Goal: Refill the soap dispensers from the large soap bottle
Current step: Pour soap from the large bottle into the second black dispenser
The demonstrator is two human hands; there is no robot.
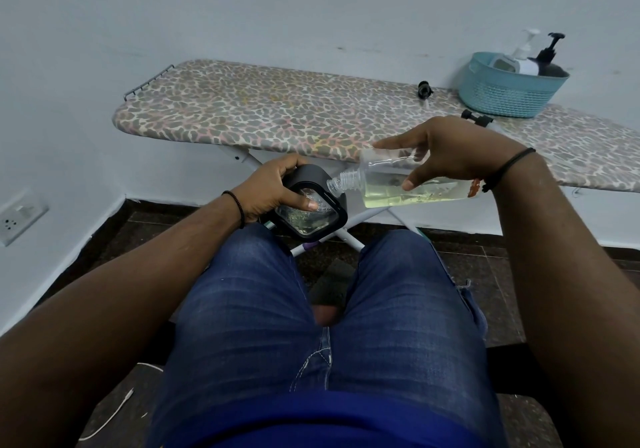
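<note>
now the right hand point(446, 156) grips the tipped bottle point(398, 184) so soap can run out, and the left hand point(277, 188) holds the dispenser point(311, 212) under its mouth.

Home room: leopard-print ironing board point(277, 115), wall socket point(20, 217), tiled floor point(485, 267).

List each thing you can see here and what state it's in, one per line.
large soap bottle: uncapped, tipped on its side, partly full of yellowish liquid
black dispenser: open, tilted toward the bottle mouth
left hand: grips the dispenser
right hand: holds the bottle
blue basket: upright on the ironing board, holding pump bottles
</note>
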